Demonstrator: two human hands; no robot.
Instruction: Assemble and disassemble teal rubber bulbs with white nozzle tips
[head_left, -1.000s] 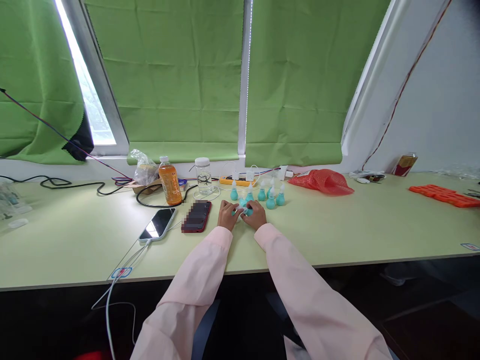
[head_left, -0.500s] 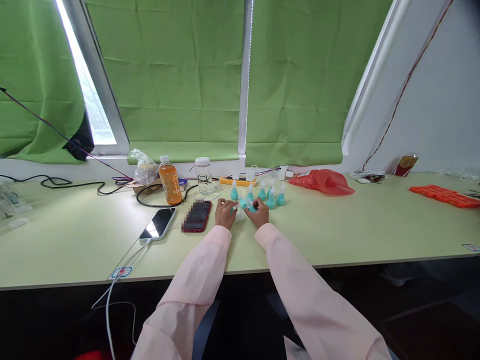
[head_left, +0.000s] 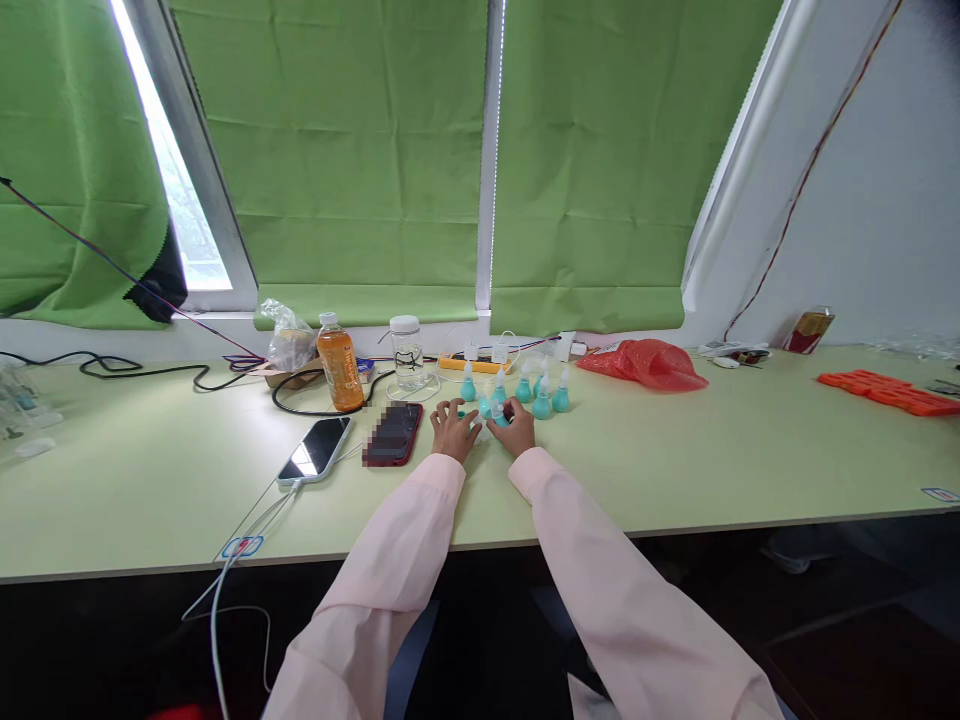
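My right hand (head_left: 517, 432) pinches a small teal squeeze bulb (head_left: 498, 418) with a clear top, tilted just above the table. To its left, my left hand (head_left: 453, 432) has its fingers apart over the table, thumb close to small clear plastic pieces (head_left: 481, 428). A bit of teal shows under its fingers; whether it touches that piece I cannot tell. Several teal bulbs with clear pointed tips stand upright behind and right of my hands, among them a front bulb (head_left: 541, 406), a right bulb (head_left: 560, 399) and a left bulb (head_left: 468, 388).
Left of my hands lie a red-edged phone (head_left: 405, 435) and a white phone (head_left: 316, 450) with cables. Behind stand an orange drink bottle (head_left: 341, 370), a clear jar (head_left: 409, 360) and an orange power strip (head_left: 469, 364). A red plastic bag (head_left: 649, 365) and orange tray (head_left: 885, 390) lie right.
My left hand's fingers have spread and its thumb has moved down toward the clear pieces. My right hand, still holding the bulb, has shifted slightly left and down.
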